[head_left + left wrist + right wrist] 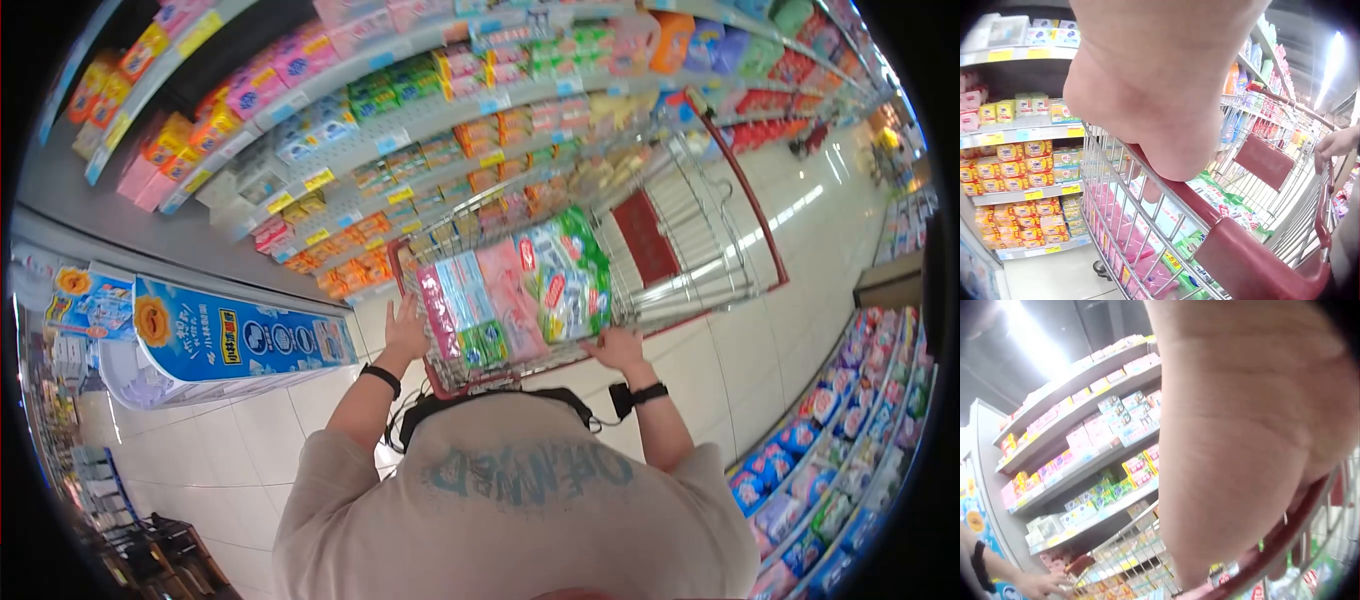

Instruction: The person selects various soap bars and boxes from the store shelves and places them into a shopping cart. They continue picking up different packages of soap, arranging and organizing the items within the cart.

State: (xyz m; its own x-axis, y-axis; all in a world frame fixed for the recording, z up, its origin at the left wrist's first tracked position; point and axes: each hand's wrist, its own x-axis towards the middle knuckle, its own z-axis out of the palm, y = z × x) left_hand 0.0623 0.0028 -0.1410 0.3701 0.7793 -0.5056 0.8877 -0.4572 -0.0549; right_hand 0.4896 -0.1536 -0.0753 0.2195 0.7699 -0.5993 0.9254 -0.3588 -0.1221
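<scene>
A wire shopping cart point(685, 235) with red plastic edging stands in front of me. My left hand point(405, 332) holds the red rim point(1191, 203) near its left corner, and in the left wrist view fingertips show below the rim on the inner side. My right hand point(615, 347) grips the right side of the rim, fingers bent over it. In the basket, between the hands, lie a pink-edged pack point(440, 315), a pink pack point(512, 290) and green-and-white packs point(565, 280). The heel of the palm covers much of each wrist view.
Shelves of boxed and bagged goods point(400, 130) run along the cart's far left side. A blue-topped promotional stand point(240, 330) is close on my left. More shelves with bright packages point(820, 430) line the right. Pale floor tiles point(250, 440) lie between.
</scene>
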